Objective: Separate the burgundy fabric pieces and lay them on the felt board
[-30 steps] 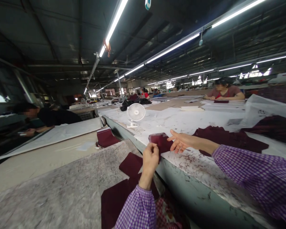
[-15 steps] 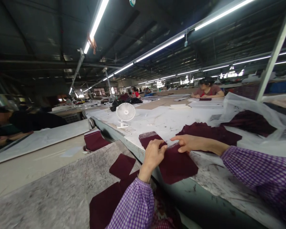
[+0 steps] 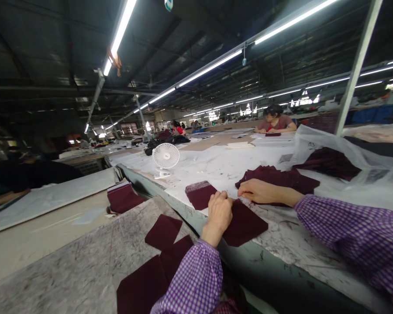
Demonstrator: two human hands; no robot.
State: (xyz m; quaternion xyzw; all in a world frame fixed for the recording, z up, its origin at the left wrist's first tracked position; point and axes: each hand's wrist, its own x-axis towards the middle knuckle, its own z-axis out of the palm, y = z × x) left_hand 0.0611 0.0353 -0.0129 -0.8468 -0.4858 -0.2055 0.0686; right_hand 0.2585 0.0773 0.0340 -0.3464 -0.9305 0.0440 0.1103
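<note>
Cloth piece: at table edge, partly overhanging; judged light, soft, limp, best pinched along its far edge | Left hand: fingers curled over that edge, grip hidden, cannot tell | Right hand: fingertips bunched near it, hold uncertain | Cloth pile beyond | Fan farther.

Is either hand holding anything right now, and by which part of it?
The left hand is at the far edge of a maroon fabric piece, the right hand close to that edge. Whether either actually grips it cannot be told.
</note>
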